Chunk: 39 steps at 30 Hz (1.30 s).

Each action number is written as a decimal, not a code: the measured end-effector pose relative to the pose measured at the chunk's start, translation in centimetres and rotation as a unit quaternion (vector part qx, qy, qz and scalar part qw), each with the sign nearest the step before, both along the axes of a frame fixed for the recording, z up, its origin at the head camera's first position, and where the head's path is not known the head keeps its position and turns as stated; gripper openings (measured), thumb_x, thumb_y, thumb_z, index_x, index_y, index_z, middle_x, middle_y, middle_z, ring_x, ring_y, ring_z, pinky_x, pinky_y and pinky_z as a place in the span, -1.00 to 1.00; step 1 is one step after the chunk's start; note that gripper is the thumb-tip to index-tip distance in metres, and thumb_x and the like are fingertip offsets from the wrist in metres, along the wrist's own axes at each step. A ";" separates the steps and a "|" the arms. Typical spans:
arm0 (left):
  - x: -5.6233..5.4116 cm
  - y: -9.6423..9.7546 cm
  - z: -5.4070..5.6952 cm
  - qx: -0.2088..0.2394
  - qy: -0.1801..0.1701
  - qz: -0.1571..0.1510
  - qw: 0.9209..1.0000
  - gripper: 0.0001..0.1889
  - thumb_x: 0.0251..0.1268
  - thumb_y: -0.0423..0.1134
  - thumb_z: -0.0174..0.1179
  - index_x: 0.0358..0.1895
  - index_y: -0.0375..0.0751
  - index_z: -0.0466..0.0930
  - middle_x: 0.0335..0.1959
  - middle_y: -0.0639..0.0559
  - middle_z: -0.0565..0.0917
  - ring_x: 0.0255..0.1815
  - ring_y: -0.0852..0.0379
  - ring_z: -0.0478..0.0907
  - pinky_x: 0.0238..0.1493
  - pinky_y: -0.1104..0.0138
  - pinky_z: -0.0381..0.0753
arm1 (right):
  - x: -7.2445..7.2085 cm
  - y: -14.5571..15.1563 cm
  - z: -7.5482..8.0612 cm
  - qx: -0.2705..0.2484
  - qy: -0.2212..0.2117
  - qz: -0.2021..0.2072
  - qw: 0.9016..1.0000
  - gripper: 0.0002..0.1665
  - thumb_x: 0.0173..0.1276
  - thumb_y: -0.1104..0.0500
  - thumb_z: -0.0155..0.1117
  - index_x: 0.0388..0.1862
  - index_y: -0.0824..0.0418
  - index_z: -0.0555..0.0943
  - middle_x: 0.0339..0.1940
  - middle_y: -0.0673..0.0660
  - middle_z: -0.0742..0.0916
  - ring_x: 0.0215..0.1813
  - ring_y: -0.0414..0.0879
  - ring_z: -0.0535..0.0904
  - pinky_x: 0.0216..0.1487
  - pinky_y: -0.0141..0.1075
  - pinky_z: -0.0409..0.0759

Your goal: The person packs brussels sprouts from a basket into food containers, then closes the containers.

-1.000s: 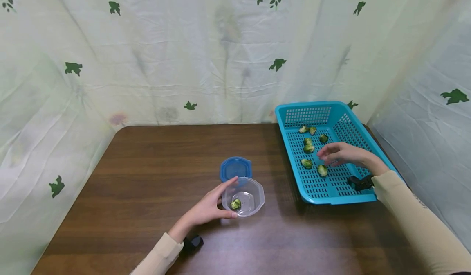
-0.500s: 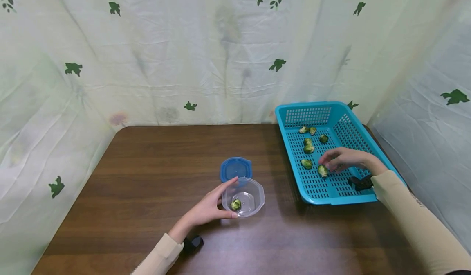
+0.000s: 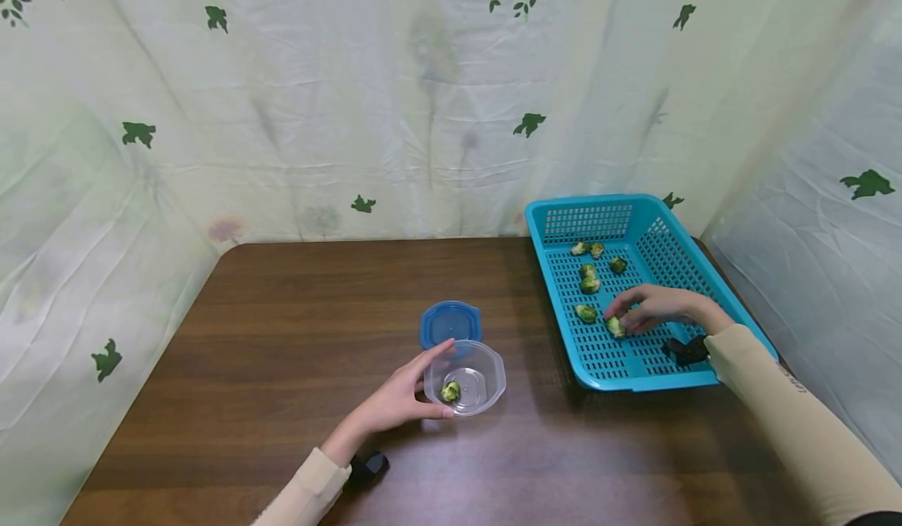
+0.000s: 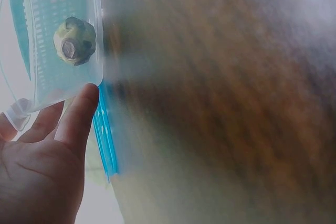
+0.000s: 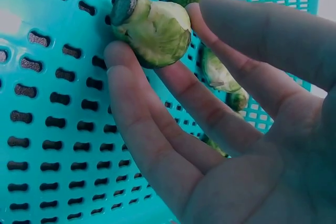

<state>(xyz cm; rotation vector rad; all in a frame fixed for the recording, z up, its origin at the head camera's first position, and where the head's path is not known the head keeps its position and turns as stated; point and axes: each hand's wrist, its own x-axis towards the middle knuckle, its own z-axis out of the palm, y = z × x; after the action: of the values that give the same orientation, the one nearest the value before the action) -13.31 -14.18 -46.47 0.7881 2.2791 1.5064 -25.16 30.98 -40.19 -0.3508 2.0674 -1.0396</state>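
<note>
My left hand [image 3: 405,391] grips a clear plastic container [image 3: 486,377] between thumb and fingers. One Brussels sprout [image 3: 451,390] lies inside it, visible through the wall in the left wrist view. Just behind the container is a blue lid [image 3: 451,322], flat on the table. Over at the right, my right hand [image 3: 655,308] reaches into a blue perforated basket [image 3: 585,369]. Its thumb and fingers are curled round a Brussels sprout [image 5: 160,32], whose cut stem end points away from the palm. That sprout is low, close over the basket floor.
Several other Brussels sprouts lie in the basket, among them a near one [image 3: 586,314] and a pair touching [image 3: 589,279]. The brown wooden table [image 3: 317,315] runs back to a leaf-patterned curtain [image 3: 296,119]. Another sheet hangs along the right side.
My right hand has lowered slightly and its fingers have closed in on the nearest sprout in the basket. The left hand and the container have stayed put.
</note>
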 end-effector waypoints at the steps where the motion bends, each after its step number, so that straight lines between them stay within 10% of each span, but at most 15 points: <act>1: 0.0 0.0 0.0 0.001 0.000 0.000 1.000 0.00 0.04 -0.18 0.46 0.51 -0.10 0.02 0.43 -0.06 0.21 0.40 -0.03 0.15 0.22 0.12 0.39 | 0.0 0.0 0.0 -0.001 0.002 -0.001 1.000 -0.60 0.41 0.30 0.09 0.15 0.50 0.46 -0.05 0.25 0.59 -0.10 0.09 0.57 -0.01 -0.07 0.59; 39: 0.0 0.0 0.2 0.000 -0.009 0.000 1.000 -0.01 0.04 -0.17 0.46 0.51 -0.10 0.02 0.43 -0.05 0.20 0.40 -0.03 0.15 0.23 0.08 0.38 | 0.3 -2.9 2.2 -0.079 0.101 -0.011 0.992 -0.70 0.43 0.22 0.14 0.02 0.39 0.44 -0.11 0.29 0.57 -0.17 0.31 0.52 -0.11 -0.02 0.59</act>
<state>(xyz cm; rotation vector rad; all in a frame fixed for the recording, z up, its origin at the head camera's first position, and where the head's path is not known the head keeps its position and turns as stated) -13.32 -14.19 -46.28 0.7709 2.2661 1.5062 -24.88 28.11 -38.00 -0.5347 2.1754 -1.2280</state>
